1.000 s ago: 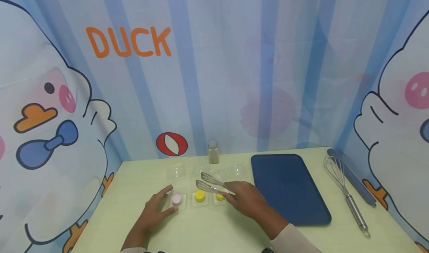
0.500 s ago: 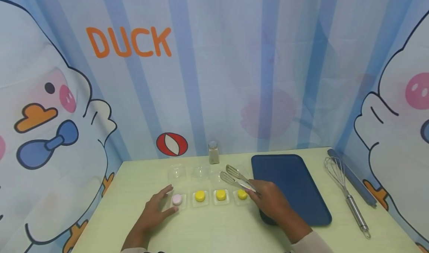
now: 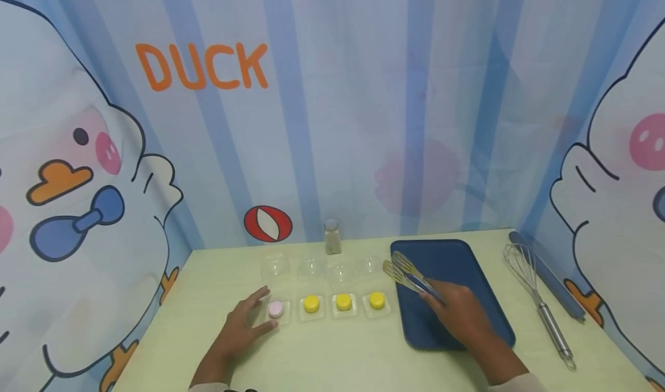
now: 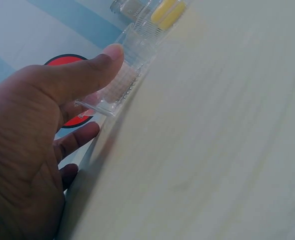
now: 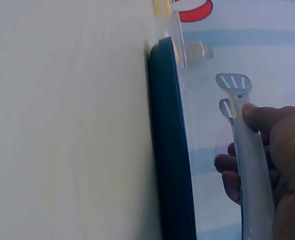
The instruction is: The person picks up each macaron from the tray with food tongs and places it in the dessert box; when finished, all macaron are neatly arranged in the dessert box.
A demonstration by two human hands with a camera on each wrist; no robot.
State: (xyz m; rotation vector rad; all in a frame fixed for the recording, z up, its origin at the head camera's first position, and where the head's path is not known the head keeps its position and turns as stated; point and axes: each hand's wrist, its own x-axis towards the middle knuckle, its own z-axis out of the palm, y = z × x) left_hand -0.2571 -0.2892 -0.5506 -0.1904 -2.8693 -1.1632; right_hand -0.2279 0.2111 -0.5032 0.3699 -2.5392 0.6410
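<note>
Metal tongs (image 5: 252, 175) are filling the right hand (image 3: 462, 311), whose fingers are curling round the handles, presumably leaving the slotted ends free; those are hanging apart above the left edge of the blue tray (image 3: 431, 331). Loosely spread, the left hand (image 3: 236, 328) is bracketing a pink macaron (image 3: 276, 309) in its clear base (image 3: 284, 319), perhaps steadying it, though contact isn't showing clearly. Alongside, three yellow macarons (image 3: 344, 302) are sitting in matching bases (image 3: 337, 313), likely lined up for easy reach, clear lids (image 3: 340, 275) standing behind. Beyond the tray, a whisk (image 3: 552, 327) is lying.
</note>
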